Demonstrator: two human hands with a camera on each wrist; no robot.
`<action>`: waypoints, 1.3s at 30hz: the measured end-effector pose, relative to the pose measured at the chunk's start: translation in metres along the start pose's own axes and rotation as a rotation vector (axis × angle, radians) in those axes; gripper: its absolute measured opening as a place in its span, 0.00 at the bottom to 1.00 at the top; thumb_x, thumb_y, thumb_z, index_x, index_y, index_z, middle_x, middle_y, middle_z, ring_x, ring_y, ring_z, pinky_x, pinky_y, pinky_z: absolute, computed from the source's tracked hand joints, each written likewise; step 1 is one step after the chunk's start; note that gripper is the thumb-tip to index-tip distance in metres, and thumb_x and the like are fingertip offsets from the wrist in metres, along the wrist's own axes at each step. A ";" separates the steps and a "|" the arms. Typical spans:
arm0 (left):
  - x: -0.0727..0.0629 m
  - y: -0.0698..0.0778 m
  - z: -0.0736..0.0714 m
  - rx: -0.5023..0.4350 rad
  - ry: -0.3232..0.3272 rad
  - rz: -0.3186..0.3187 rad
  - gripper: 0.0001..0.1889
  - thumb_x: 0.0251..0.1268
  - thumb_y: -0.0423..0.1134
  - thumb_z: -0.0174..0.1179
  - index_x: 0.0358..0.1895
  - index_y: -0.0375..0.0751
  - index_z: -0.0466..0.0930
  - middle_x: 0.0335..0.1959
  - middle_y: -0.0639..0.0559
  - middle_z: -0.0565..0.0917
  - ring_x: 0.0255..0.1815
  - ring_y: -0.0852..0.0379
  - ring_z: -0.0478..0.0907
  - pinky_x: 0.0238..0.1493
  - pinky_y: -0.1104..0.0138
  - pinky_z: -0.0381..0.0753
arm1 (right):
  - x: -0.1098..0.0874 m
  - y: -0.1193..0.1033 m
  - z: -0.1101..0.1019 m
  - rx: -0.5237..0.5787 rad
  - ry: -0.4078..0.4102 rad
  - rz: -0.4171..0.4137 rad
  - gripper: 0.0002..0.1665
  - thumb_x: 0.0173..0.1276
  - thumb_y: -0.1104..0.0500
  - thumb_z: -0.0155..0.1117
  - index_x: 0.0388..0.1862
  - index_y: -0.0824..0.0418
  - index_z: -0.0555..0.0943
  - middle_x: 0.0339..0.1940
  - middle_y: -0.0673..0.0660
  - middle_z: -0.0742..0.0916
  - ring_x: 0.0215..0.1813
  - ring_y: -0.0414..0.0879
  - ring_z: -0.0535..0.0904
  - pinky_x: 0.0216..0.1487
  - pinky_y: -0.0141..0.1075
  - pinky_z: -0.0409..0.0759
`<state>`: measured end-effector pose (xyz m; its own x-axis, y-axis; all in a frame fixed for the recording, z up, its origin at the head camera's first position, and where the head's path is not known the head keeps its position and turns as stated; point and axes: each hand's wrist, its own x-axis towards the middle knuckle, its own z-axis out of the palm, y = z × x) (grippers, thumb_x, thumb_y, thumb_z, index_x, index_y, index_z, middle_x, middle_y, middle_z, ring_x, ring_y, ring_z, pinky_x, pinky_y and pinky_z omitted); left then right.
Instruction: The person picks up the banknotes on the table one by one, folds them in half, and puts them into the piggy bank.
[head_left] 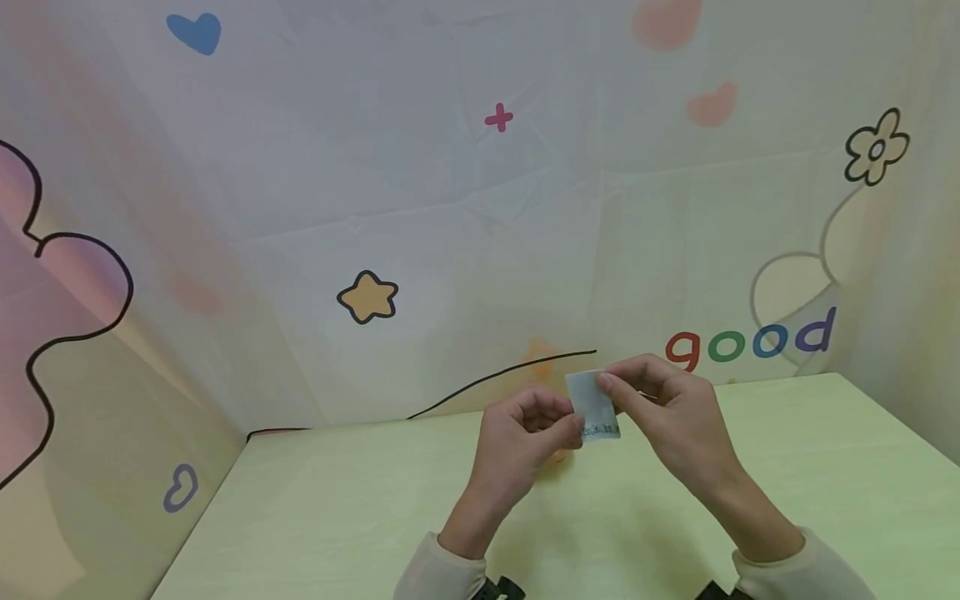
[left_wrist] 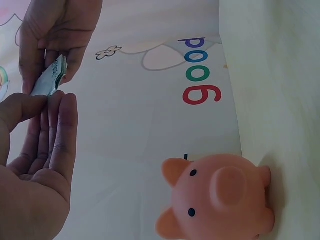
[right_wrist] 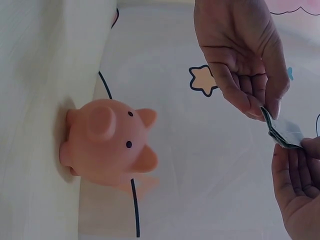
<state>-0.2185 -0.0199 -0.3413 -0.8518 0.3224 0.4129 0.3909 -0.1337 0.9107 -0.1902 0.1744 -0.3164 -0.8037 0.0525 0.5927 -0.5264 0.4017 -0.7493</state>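
Observation:
A small folded banknote [head_left: 588, 400], pale with dark green print along its lower edge, is held up in front of me by both hands. My left hand [head_left: 517, 442] pinches its lower left edge between thumb and fingers. At its upper right corner, my right hand [head_left: 686, 425] pinches it with thumb and forefinger. Stacked layers show along the edge of the banknote [right_wrist: 285, 134] in the right wrist view. Below and beyond the hands stands a pink piggy bank [left_wrist: 220, 195], upright and facing me; the hands hide most of it in the head view.
The piggy bank rests on a pale green tabletop [head_left: 337, 508]. Behind the table hangs a light cloth backdrop [head_left: 480, 275] printed with hearts, a star [head_left: 367, 297], a flower and the word "good" [head_left: 750, 337]. Long pale sleeves [head_left: 810, 571] cover both forearms.

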 end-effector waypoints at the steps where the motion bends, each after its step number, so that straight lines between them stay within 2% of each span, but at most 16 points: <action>1: 0.000 -0.001 0.000 -0.002 -0.004 -0.003 0.05 0.68 0.26 0.70 0.43 0.29 0.85 0.35 0.51 0.88 0.32 0.59 0.87 0.38 0.69 0.89 | 0.000 0.000 0.000 0.001 0.001 0.002 0.07 0.75 0.61 0.72 0.46 0.64 0.88 0.39 0.55 0.90 0.37 0.44 0.87 0.47 0.26 0.85; 7: -0.001 -0.003 0.001 -0.014 -0.033 -0.010 0.06 0.67 0.23 0.70 0.43 0.27 0.83 0.36 0.54 0.87 0.33 0.59 0.87 0.39 0.69 0.90 | 0.001 0.001 -0.001 -0.001 0.016 0.000 0.07 0.75 0.61 0.72 0.45 0.65 0.88 0.38 0.55 0.90 0.36 0.44 0.87 0.46 0.26 0.86; 11: 0.000 -0.003 0.002 0.002 -0.021 0.002 0.05 0.66 0.23 0.69 0.41 0.28 0.84 0.36 0.54 0.86 0.32 0.59 0.87 0.38 0.69 0.89 | 0.001 0.000 -0.001 -0.009 0.012 -0.007 0.07 0.76 0.61 0.72 0.46 0.65 0.87 0.38 0.56 0.90 0.36 0.45 0.87 0.46 0.27 0.86; 19: 0.000 -0.002 0.001 -0.001 -0.025 0.000 0.04 0.67 0.24 0.68 0.41 0.28 0.83 0.42 0.44 0.84 0.33 0.59 0.87 0.38 0.69 0.89 | 0.000 0.000 -0.001 0.011 0.009 -0.001 0.07 0.75 0.61 0.72 0.46 0.65 0.87 0.37 0.55 0.90 0.36 0.45 0.87 0.46 0.27 0.86; 28: 0.000 -0.002 0.002 -0.061 -0.061 -0.018 0.04 0.68 0.22 0.68 0.40 0.25 0.82 0.43 0.46 0.79 0.32 0.60 0.86 0.40 0.67 0.91 | 0.001 0.000 -0.003 0.022 0.036 -0.016 0.06 0.75 0.63 0.72 0.45 0.65 0.88 0.35 0.54 0.90 0.35 0.44 0.87 0.42 0.28 0.85; 39: 0.001 -0.001 0.002 -0.032 -0.058 -0.001 0.04 0.68 0.21 0.67 0.41 0.22 0.81 0.44 0.46 0.79 0.31 0.61 0.86 0.38 0.69 0.90 | 0.001 0.000 -0.002 0.005 0.040 -0.027 0.06 0.75 0.64 0.72 0.45 0.66 0.87 0.35 0.55 0.90 0.35 0.44 0.87 0.43 0.27 0.86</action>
<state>-0.2190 -0.0178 -0.3424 -0.8301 0.3765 0.4113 0.3776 -0.1631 0.9115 -0.1905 0.1765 -0.3152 -0.7778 0.0781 0.6236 -0.5488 0.3992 -0.7345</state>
